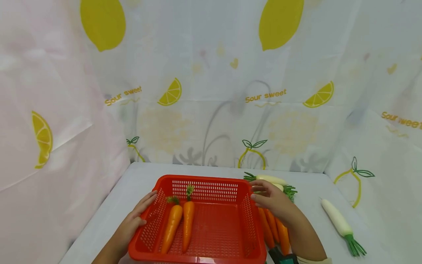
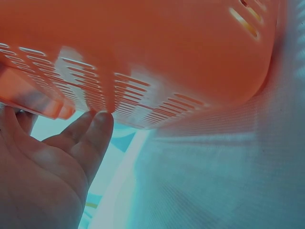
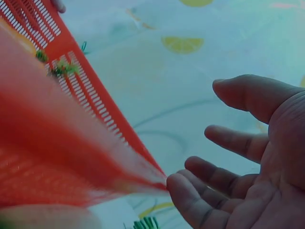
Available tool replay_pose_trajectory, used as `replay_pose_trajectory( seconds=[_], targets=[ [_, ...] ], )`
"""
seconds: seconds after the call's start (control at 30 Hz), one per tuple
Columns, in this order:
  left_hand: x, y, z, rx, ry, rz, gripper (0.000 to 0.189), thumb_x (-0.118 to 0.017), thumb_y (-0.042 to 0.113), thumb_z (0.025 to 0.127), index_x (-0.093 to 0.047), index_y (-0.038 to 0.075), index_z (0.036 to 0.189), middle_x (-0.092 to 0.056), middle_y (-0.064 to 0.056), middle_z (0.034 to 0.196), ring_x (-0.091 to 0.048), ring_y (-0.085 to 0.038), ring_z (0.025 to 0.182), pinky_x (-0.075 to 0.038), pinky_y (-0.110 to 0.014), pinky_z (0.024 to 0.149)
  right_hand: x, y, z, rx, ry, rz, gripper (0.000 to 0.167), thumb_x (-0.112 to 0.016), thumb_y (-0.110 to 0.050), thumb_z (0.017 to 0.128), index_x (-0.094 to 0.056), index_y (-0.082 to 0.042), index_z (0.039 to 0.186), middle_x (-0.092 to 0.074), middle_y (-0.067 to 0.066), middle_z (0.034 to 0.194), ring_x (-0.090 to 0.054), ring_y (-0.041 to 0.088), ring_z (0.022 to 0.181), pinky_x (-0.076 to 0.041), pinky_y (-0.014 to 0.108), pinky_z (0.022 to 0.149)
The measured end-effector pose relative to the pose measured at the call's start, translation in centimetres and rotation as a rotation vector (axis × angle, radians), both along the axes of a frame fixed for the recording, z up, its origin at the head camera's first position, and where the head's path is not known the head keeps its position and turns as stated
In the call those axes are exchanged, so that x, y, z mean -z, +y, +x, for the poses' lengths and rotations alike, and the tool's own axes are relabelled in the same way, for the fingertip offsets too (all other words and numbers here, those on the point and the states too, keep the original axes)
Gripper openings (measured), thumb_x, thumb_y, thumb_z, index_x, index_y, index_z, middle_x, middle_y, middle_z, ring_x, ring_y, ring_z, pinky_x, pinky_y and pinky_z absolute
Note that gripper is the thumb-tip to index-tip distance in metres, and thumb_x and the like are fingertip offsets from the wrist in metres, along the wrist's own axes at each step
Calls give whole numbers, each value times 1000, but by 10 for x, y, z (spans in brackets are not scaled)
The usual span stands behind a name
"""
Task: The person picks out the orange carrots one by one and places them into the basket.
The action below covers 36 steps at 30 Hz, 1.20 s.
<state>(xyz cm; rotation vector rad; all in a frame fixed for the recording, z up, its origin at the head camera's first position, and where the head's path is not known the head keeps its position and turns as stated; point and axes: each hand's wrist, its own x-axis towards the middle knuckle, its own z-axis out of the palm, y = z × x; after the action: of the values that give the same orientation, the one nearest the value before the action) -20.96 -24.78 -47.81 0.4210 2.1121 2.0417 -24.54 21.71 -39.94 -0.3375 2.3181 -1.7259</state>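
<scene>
Red basket [image 1: 211, 220] on the white table [image 1: 138, 176], two carrots [image 1: 179, 223] inside, near rim cut off below; left hand [image 1: 132, 223] flat against its left wall, fingertips [image 2: 97, 121] touching in the wrist view; right hand [image 1: 271, 200] loosely open at the right rim, contact unclear.

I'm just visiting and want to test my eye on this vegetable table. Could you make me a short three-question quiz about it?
1. How many carrots lie inside the red basket?
2. True or false: the left hand touches the basket's side.
3. What lies alone near the table's right edge: A carrot, B white radish, C lemon?

Key: 1. Two. 2. True; its fingers rest against the slotted wall. 3. B. The right hand is open beside the basket, holding nothing.
</scene>
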Motion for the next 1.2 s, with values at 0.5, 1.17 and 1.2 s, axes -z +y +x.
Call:
replay_pose_trajectory(
  seconds=[0.5,1.17,1.2],
  targets=[
    [-1,1,0,-14,-21,-13,81,-34,-7,89,-29,16,166,-5,1,176,-26,5,142,-53,-29,99,27,25,4,237,4,106,60,-65,-32,103,-45,-5,152,-51,25,148,-57,36,131,-57,48,98],
    [-1,2,0,-16,-13,6,80,-35,-6,89,-30,15,166,-5,1,176,-31,3,141,-54,-32,100,49,60,7,383,-51,354,65,-65,-43,101,-46,-9,153,-47,26,154,-51,46,136,-52,58,101],
    [-1,2,0,-15,-11,5,80,-35,-6,89,-30,15,166,-5,1,176,-31,3,141,-54,-32,100,50,61,7,387,-53,359,65,-65,-42,101,-46,-9,153,-47,26,154,-50,47,137,-52,58,101]
  ],
)
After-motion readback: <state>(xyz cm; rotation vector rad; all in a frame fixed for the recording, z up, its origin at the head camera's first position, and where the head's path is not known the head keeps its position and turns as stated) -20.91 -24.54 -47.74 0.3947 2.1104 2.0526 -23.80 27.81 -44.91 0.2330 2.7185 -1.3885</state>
